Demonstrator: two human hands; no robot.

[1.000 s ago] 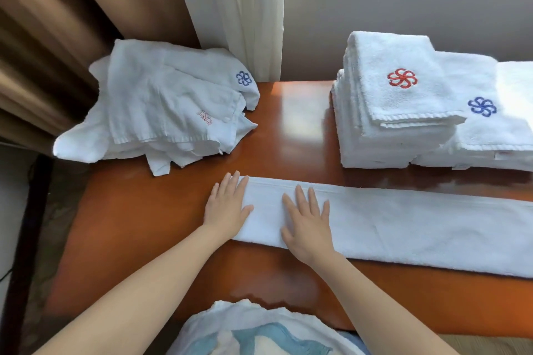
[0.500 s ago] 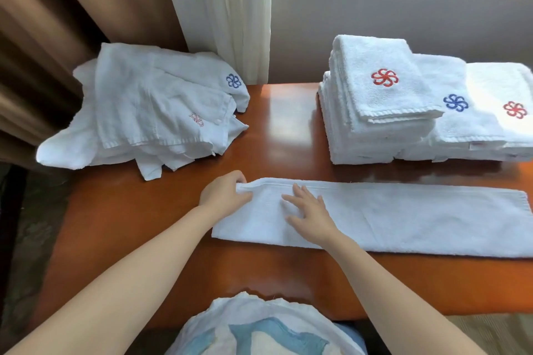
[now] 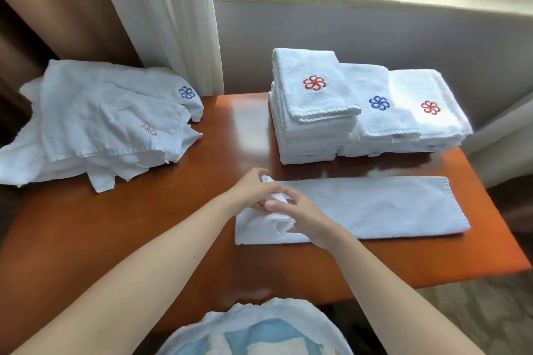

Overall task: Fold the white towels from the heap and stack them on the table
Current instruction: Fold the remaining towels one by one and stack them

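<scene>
Left hand (image 3: 253, 190) is curling its fingers round the far corner of the towel strip (image 3: 375, 207), gripping it. Right hand (image 3: 305, 219) is gripping the same end from the near side, fingers wrapped over the cloth. Between them that end is lifting off the worktop (image 3: 144, 225) in a loose roll. The fold line itself is hiding under the fingers. The remainder of the towel strip is lying flat, its free end stopping just short of the worktop's right edge.

Edges / room: a band of bare wood is showing between the towel strip and the near worktop edge. A wider bare patch is lying beyond the gripped end, toward the heap (image 3: 101, 124). The heap is sitting well apart from the towel strip and overhanging the worktop's left edge.

A tall stack (image 3: 311, 112) with a red emblem is standing just behind the towel strip, with a thin gap of wood between them. Lower stacks (image 3: 403, 112) are touching it, behind the strip's free end, with blue and red emblems on top.

Hard to read: the number of towels in the heap is not countable. Sunlight is washing out the lower stacks' far side. A white-and-blue cloth (image 3: 259, 331) nearer than the towel strip is being cut off by the frame.
</scene>
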